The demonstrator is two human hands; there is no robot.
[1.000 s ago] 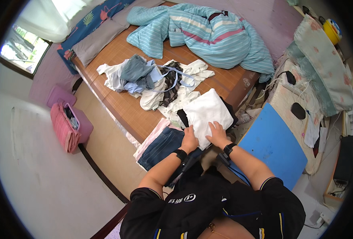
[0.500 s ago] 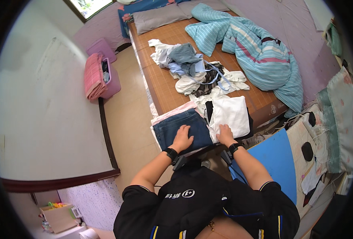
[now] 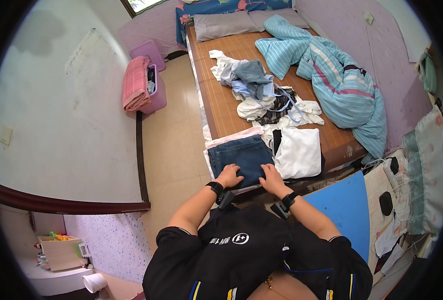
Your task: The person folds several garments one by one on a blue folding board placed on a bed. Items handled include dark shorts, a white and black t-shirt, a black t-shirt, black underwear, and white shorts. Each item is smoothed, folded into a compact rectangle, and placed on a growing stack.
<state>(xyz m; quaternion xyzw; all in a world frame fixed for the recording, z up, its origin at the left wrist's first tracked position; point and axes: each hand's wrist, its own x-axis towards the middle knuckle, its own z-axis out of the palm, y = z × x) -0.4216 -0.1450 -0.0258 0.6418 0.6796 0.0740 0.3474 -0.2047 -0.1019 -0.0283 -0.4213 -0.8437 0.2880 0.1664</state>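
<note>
Folded dark blue jeans [image 3: 245, 152] lie on a stack at the bed's near edge, over a light pink cloth [image 3: 239, 136]. My left hand [image 3: 229, 176] rests on the near part of the jeans, its fingers apart and stretched forward. At their near right corner lies my right hand [image 3: 273, 179], fingers spread and touching the denim. Just right of the jeans is a folded white garment [image 3: 298, 154], with black cloth showing beneath it. Neither hand is gripping anything that I can see.
A loose heap of clothes [image 3: 254, 80] lies farther up the bed mat [image 3: 216, 112]. A bunched blue striped quilt [image 3: 331, 75] covers the right side. Pink storage box [image 3: 156, 97] stands left of the bed; a blue board [image 3: 344, 210] sits at near right.
My right hand has moved left from the white garment onto the jeans. My left hand stays on the jeans, nearer their front edge. The whole view has shifted slightly.
</note>
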